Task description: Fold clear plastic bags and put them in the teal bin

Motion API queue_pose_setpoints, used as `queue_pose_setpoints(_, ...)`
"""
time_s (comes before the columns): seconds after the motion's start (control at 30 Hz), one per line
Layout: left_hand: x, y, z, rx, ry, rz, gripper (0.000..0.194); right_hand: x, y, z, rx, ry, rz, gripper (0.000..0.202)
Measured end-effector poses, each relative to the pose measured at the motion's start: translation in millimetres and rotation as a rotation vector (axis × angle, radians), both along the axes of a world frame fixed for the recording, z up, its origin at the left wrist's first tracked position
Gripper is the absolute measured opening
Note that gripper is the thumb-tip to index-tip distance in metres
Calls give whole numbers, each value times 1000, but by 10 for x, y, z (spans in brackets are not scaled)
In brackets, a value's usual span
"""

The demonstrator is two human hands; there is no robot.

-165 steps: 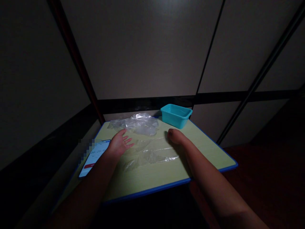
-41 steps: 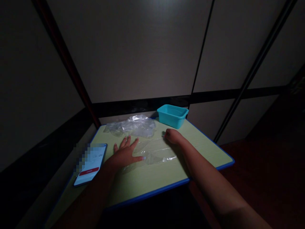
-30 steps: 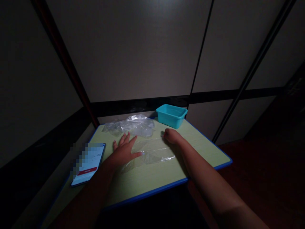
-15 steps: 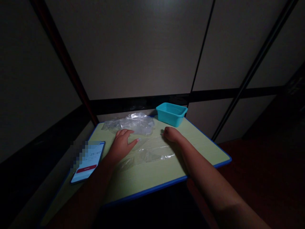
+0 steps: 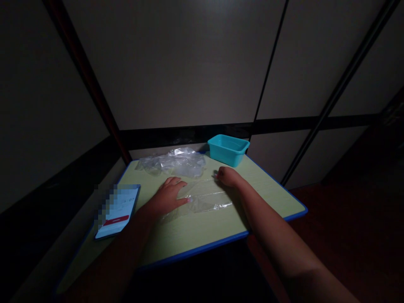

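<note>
One worktop (image 5: 268, 204), pale yellow-green with a blue edge, carries four things: one flat clear plastic film (image 5: 206, 203), one crumpled heap of clear plastic (image 5: 186, 162), one turquoise tub (image 5: 227, 152) and one phone (image 5: 116, 216). The film lies across the middle of the worktop, between the two hands; how many layers it has cannot be told. The heap lies behind it at the back left, the tub stands upright at the back right, near the heap, and the phone lies screen up at the left, beside the left forearm.

Two hands reach in from the near side. The left hand (image 5: 170, 195) is palm down over the film's left part, its grip apart, the thumb spread away from the fingers and pointing right. The right hand (image 5: 227, 176) is curled at the film's far right corner, in front of the tub, its forearm slanting in from the lower right. The fingers are bent inward; whether that grip is clamped on the film cannot be told.
</note>
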State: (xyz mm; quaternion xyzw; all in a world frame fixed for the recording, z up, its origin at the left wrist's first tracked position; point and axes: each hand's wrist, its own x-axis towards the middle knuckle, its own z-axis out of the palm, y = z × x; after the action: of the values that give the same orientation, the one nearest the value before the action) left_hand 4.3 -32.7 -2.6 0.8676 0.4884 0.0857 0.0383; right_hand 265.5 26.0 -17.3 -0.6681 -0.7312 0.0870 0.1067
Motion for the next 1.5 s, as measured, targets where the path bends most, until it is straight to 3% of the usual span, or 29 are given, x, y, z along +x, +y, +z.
queue_pose_setpoints(0.17,-18,13,-70,-94,60,46,72,3,11,-10,-6,-6,7,27)
queue_pose_setpoints(0.33,-46,23,-130,-175,81,25,81,5,14,-11,1,-24,13,17)
queue_pose_setpoints(0.9,-54,-1,-134,-292,153,91,86,13,21,-12,-18,4,2,16)
queue_pose_setpoints(1.5,-69,-6,-138,-282,164,147,95,10,18,-16,-5,-7,-6,17)
